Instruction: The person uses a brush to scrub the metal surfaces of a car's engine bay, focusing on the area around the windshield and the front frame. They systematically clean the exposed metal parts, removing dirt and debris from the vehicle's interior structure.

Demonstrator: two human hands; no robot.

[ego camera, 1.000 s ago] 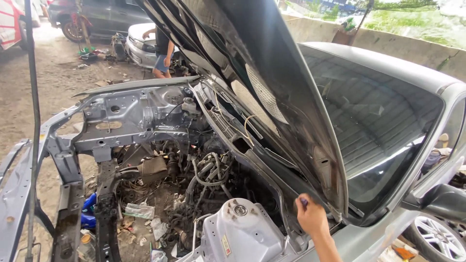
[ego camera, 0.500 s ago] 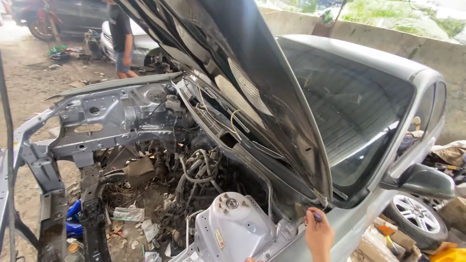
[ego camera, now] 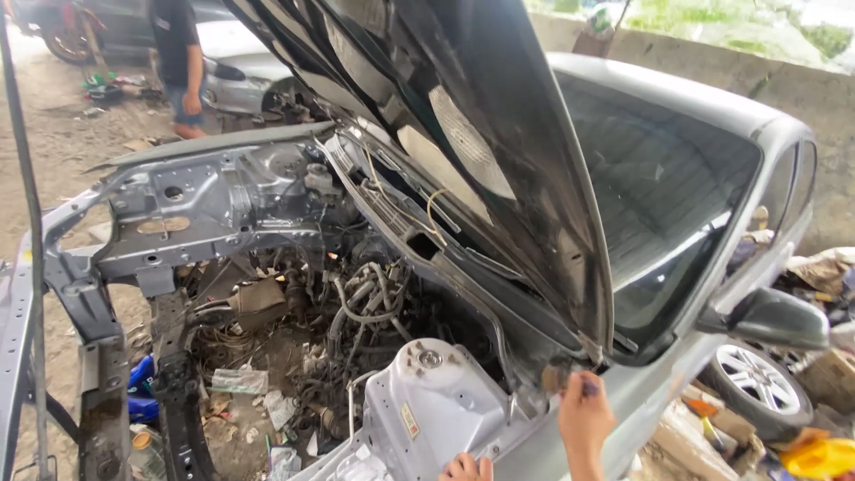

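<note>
My right hand (ego camera: 583, 417) is raised at the rear corner of the propped-up dark hood (ego camera: 499, 151). It grips a small dark tool (ego camera: 589, 386) held against the rusty hood hinge (ego camera: 554, 378). Only the knuckles of my left hand (ego camera: 464, 467) show at the bottom edge. They rest on the silver inner fender beside the strut tower (ego camera: 427, 405). Whether its fingers hold anything is hidden.
The stripped engine bay (ego camera: 303, 330) holds loose hoses, wires and litter. A thin prop rod (ego camera: 27, 223) stands at far left. The windshield (ego camera: 668, 205), side mirror (ego camera: 779, 316) and a loose wheel (ego camera: 757, 387) amid clutter lie to the right. A person (ego camera: 178, 62) stands behind by another car.
My right hand has stayed at the hood hinge with the tool. My left hand has come into view at the bottom. The person behind has walked left.
</note>
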